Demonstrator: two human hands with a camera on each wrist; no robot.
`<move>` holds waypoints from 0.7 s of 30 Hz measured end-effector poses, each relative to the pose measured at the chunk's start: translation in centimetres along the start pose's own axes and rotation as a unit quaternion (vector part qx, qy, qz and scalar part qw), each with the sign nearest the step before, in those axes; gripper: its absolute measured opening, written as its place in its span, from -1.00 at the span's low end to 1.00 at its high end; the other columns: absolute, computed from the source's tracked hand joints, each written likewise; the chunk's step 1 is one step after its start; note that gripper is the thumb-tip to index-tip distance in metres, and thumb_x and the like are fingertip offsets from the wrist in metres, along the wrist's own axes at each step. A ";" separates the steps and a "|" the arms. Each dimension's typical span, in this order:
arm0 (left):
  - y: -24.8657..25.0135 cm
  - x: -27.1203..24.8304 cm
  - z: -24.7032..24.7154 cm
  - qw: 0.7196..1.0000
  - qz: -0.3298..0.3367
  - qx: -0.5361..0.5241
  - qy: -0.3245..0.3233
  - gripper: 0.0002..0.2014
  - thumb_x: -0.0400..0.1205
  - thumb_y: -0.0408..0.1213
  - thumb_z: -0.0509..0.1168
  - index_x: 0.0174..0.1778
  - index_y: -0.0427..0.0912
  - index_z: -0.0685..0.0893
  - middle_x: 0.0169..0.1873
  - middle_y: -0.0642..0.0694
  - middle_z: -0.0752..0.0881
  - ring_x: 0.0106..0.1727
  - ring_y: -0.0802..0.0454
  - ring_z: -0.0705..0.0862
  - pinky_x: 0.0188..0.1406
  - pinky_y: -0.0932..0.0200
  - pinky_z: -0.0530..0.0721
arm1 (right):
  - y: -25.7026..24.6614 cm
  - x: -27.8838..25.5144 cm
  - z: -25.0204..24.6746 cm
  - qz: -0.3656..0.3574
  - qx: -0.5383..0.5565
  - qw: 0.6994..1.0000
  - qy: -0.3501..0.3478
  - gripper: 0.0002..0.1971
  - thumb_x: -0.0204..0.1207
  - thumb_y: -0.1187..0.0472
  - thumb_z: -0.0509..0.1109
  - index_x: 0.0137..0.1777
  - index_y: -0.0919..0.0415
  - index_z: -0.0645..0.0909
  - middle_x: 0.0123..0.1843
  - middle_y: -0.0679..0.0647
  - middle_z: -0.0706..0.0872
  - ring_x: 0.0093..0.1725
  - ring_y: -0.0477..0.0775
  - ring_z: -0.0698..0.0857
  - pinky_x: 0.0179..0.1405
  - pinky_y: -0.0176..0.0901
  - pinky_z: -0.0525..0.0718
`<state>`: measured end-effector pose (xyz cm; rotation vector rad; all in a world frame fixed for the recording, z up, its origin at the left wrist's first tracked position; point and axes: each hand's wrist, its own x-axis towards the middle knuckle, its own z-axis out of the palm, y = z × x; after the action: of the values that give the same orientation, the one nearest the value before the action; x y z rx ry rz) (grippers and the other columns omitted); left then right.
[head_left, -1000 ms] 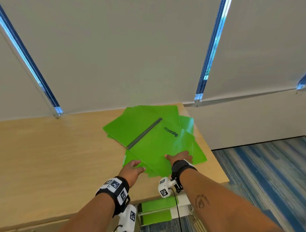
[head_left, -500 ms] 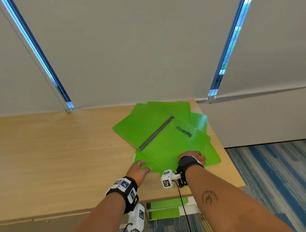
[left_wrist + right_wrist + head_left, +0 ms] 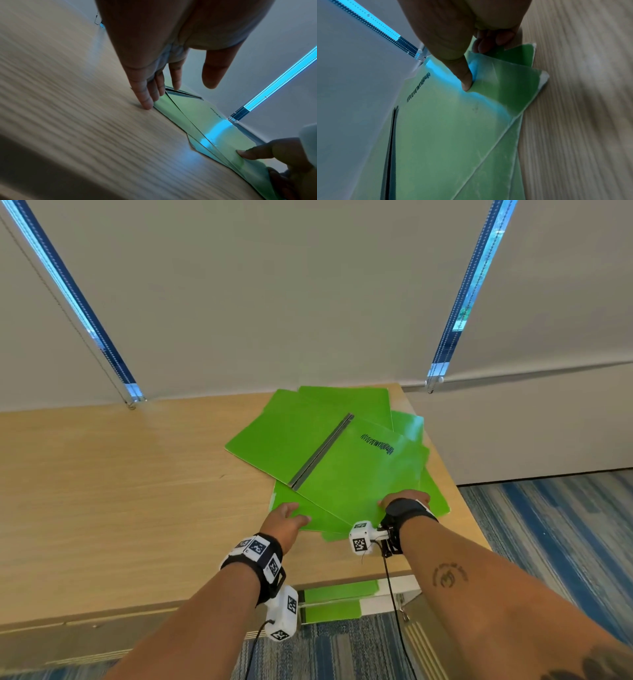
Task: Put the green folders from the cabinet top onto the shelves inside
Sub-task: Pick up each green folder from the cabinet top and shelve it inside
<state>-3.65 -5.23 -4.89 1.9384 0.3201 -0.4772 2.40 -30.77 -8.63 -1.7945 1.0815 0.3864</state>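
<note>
Several green folders (image 3: 342,470) lie fanned in a pile at the right end of the wooden cabinet top (image 3: 137,491). The top one has a grey spine and black print. My right hand (image 3: 404,501) pinches the near corner of the top folder (image 3: 453,128), thumb on top and fingers curled under it, as the right hand (image 3: 476,65) shows in the wrist view. My left hand (image 3: 291,513) rests with straight fingers at the pile's near left edge. There the left hand's (image 3: 178,86) fingertips touch the wood beside the folders (image 3: 197,115), thumb free.
Two green folders (image 3: 339,590) lie on white shelves below the cabinet's front edge. Grey roller blinds with bead chains (image 3: 433,381) hang behind the cabinet. Striped blue carpet (image 3: 548,542) lies to the right and in front.
The view has swung a little, so the pile sits further right in the picture. Both hands stay at the pile's near edge, the right one slightly nearer the right corner.
</note>
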 end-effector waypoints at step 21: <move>8.0 -1.4 -5.5 0.987 0.109 -0.113 0.027 0.19 0.16 0.44 0.43 0.66 0.00 0.14 0.60 -0.11 0.33 0.55 -0.12 0.40 0.53 -0.21 0.36 | 0.5 -7.3 -3.9 -0.112 0.204 0.955 -0.184 0.00 0.08 0.45 0.38 0.61 0.37 0.10 0.37 0.19 0.38 0.39 0.24 0.34 0.38 0.17 0.24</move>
<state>-0.50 -3.40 4.16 1.7430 0.1850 -0.2341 -2.84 -30.50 -2.20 -1.3853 0.6317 0.3158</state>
